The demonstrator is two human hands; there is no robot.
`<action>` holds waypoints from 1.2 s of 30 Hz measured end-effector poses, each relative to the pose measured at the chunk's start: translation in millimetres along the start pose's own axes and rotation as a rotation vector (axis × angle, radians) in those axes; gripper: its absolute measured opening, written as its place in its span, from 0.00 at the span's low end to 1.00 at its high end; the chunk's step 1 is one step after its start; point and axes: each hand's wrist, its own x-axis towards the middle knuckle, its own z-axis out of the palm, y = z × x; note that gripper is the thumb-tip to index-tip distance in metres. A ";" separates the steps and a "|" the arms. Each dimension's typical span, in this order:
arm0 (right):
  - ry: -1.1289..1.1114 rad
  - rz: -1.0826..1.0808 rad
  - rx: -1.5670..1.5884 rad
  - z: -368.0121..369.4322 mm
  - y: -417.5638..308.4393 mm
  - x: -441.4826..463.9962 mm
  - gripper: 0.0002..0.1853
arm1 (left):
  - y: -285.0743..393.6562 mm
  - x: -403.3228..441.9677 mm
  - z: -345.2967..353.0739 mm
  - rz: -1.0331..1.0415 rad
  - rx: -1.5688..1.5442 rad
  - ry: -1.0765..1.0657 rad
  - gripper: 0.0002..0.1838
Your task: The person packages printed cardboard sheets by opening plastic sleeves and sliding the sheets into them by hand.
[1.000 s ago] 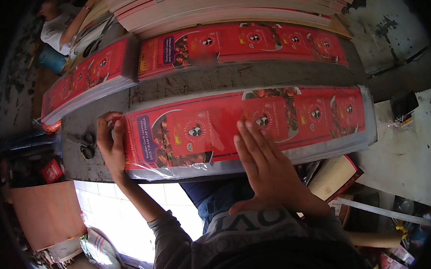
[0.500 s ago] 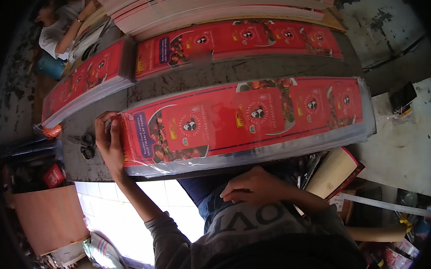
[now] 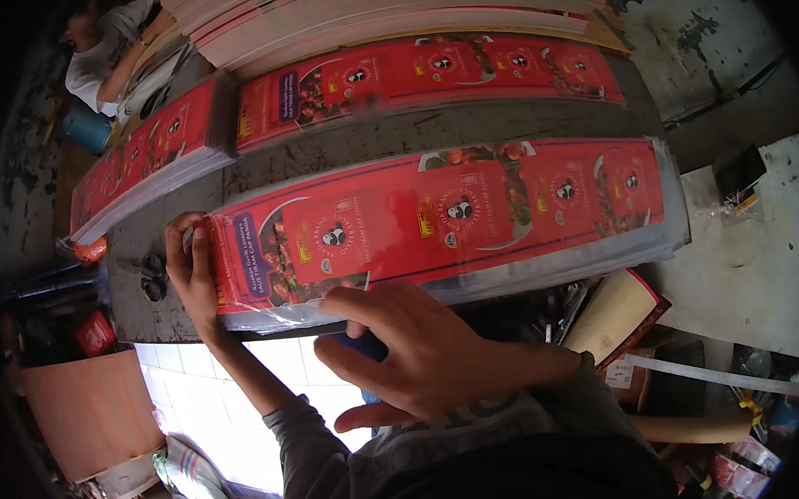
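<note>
A long stack of red printed sheets under clear plastic lies across the near part of the dark table. My left hand is at its left end, with curled fingers gripping the edge. Lower down, my right hand hovers over the stack's front edge near its left half, fingers apart and holding nothing. Black scissors rest on the table just left of my left hand.
Another red sheet stack lies farther back, and a thick one stands at the back left. Behind them rises a tall pile of boards. A co-worker's arm shows at the top left, near a blue container.
My right hand has lifted off the middle of the stack, drawn back to my body, then moved left and forward toward the front edge. My left hand stays at the left end.
</note>
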 end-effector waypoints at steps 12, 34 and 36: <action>-0.210 0.346 -0.489 6.4 39.5 -10.7 0.43 | 8.4 0.3 -0.7 -0.032 -0.027 0.000 0.08; 0.615 0.920 -1.160 -218.7 76.1 -151.7 0.23 | 12.9 3.9 3.0 0.028 0.009 0.014 0.08; 0.454 0.890 -0.972 -214.3 89.1 -132.5 0.24 | 16.9 6.2 -1.1 0.075 0.131 -0.008 0.09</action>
